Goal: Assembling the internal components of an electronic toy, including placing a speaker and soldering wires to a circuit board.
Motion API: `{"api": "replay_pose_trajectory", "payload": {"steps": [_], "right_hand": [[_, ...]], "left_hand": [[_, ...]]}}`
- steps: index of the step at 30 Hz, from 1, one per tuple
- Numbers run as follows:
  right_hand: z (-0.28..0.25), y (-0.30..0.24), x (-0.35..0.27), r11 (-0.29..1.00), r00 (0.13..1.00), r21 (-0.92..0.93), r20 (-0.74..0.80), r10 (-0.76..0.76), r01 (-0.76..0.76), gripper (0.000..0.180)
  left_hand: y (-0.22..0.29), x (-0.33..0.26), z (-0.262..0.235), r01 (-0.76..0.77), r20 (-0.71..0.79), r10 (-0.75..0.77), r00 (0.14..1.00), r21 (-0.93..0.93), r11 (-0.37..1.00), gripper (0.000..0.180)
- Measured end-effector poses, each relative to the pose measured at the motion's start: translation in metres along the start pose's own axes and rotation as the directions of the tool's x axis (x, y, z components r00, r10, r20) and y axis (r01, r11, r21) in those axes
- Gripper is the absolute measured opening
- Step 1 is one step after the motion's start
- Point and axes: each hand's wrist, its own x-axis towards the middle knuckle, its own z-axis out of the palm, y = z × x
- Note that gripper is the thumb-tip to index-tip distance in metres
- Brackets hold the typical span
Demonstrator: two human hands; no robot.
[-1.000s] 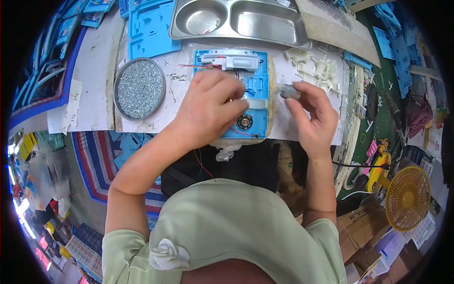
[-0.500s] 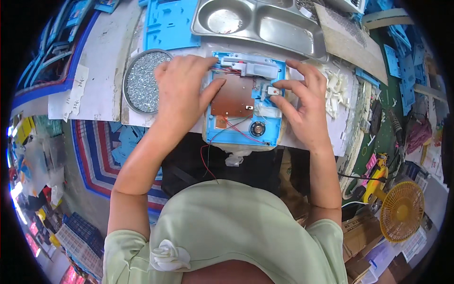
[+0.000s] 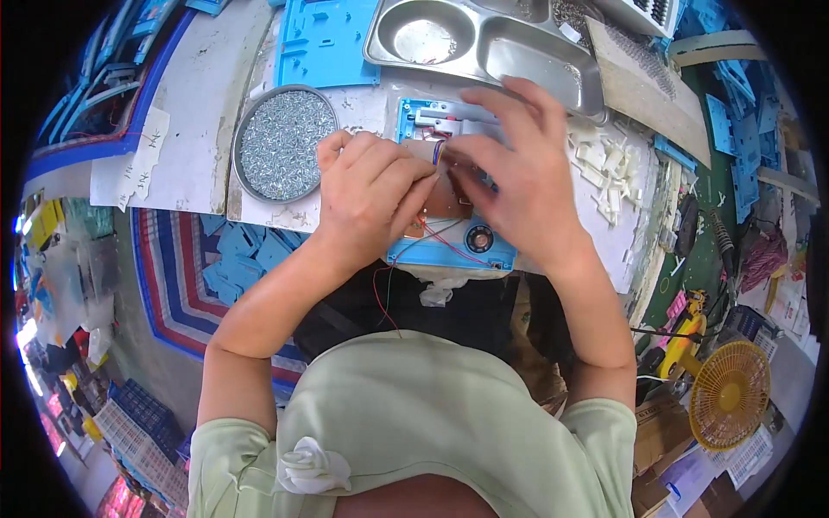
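Nearest in view, thin red and dark wires hang down over the near edge of the surface from a blue plastic housing that lies flat at that edge. A small round black part sits in the housing's near right corner, and a copper-coloured board lies in its middle, partly hidden by the two hands.

The left hand rests on the left half of the housing, fingers curled in and pressed together at the tips over the board. The right hand lies across the right half, fingers spread and bent, its thumb and forefinger pinched toward the left hand's fingertips. The two hands meet there, touching or nearly so, around a small part with coloured wires; which hand actually grips it I cannot tell.

Left of the housing, just beside the left hand, stands a round metal dish of small silvery screws. To the right, small white plastic pieces lie scattered on the surface.

Farther off, a steel compartment tray sits beyond the housing, and a flat blue plastic panel lies to its left.
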Motion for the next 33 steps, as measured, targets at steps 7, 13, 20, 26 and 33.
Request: {"api": "replay_pose_trajectory", "payload": {"steps": [7, 13, 20, 26, 33], "right_hand": [[0.019, 0.008, 0.013, 0.99, 0.99, 0.019, 0.002, -0.138, 0.138, 0.019], [0.017, 0.011, 0.009, 0.99, 0.994, 0.098, -0.033, -0.102, 0.105, 0.021], [0.0, 0.017, -0.014, 0.991, 0.998, 0.128, -0.05, 0.047, -0.04, 0.019], [-0.002, 0.02, -0.022, 0.97, 0.988, 0.213, -0.066, 0.137, -0.12, 0.017], [-0.005, 0.016, -0.021, 0.973, 0.993, 0.208, -0.045, 0.111, -0.099, 0.018]], "left_hand": [[-0.008, -0.007, 0.007, 0.07, -0.043, -0.075, 0.996, -0.113, 0.991, 0.034], [-0.006, -0.012, 0.011, 0.194, 0.014, -0.194, 0.981, -0.153, 0.969, 0.063], [-0.008, -0.008, 0.006, 0.147, 0.07, -0.139, 0.988, -0.123, 0.982, 0.054], [-0.008, -0.003, 0.006, 0.089, 0.07, -0.084, 0.994, -0.08, 0.993, 0.044], [-0.003, 0.011, 0.011, 0.036, -0.025, -0.041, 0.999, -0.172, 0.984, 0.031]]}}
